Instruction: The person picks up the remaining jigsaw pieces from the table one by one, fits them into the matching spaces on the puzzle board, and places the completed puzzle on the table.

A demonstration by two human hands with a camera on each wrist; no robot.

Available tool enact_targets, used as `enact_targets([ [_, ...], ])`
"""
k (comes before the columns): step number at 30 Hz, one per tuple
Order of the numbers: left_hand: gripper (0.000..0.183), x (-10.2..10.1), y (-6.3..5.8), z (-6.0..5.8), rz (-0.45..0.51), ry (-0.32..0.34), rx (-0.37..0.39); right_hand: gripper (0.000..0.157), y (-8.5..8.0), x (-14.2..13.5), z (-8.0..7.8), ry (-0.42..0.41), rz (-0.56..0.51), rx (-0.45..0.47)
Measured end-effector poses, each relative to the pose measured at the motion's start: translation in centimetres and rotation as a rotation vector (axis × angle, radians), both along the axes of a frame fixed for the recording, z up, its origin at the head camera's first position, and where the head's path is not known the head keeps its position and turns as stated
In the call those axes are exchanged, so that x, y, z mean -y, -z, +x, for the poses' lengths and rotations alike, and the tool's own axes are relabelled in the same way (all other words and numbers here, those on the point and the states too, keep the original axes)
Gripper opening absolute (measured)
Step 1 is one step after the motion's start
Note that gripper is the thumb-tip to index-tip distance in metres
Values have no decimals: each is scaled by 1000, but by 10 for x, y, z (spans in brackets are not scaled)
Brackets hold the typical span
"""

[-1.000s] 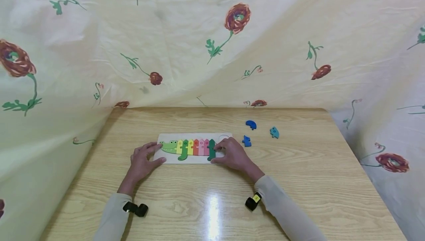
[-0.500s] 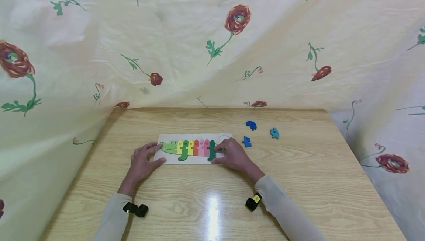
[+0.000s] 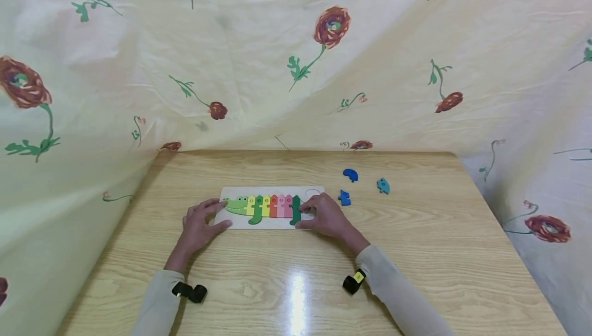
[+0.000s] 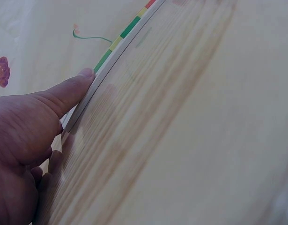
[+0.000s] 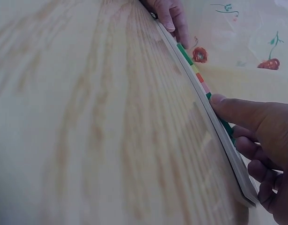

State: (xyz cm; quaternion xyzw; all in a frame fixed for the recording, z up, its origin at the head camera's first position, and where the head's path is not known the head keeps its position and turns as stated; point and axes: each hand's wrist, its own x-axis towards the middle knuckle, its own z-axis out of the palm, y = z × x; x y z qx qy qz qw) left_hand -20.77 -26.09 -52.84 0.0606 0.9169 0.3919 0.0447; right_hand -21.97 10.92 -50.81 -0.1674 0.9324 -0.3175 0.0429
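A white puzzle board (image 3: 276,224) lies on the table, carrying a crocodile of coloured pieces: a green head (image 3: 237,205) at the left, then yellow, green, orange and pink segments. My left hand (image 3: 198,227) holds the board's left end, thumb at the near edge and fingers at the far side. At the right end of the row, my right hand (image 3: 326,216) pinches a dark green leg piece (image 3: 295,209), thumb by its foot and index finger on its right side. The right hand covers part of the board's right end. In the right wrist view the thumb (image 5: 219,99) touches the piece's edge.
Three loose blue puzzle pieces lie right of the board: a dark blue curved one (image 3: 350,174), a blue one (image 3: 344,197) and a teal one (image 3: 383,185). A flowered cloth (image 3: 259,69) hangs behind the wooden table (image 3: 416,233) and along its sides.
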Motion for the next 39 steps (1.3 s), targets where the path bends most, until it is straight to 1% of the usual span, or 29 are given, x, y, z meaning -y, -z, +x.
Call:
enact_targets([
  [8, 65, 0, 0, 0, 0, 1, 2, 40, -1, 0, 1, 2, -4, 20],
  [15, 66, 0, 1, -1, -5, 2, 9, 40, -1, -2, 0, -8, 6, -4],
  [24, 66, -1, 1, -2, 5, 5, 11, 38, -5, -9, 1, -28, 8, -28],
  [28, 66, -1, 1, -2, 4, 6, 8, 35, -9, -14, 1, -7, 8, -16],
  [33, 65, 0, 1, -1, 13, 3, 16, 32, -20, -24, 4, 47, -2, 6],
  [36, 65, 1, 0, -1, 18, 2, 19, 30, -26, -34, 6, 62, -10, -12],
  [39, 64, 1, 0, -1, 21, 6, 18, 30, -31, -47, 8, 60, -27, -59],
])
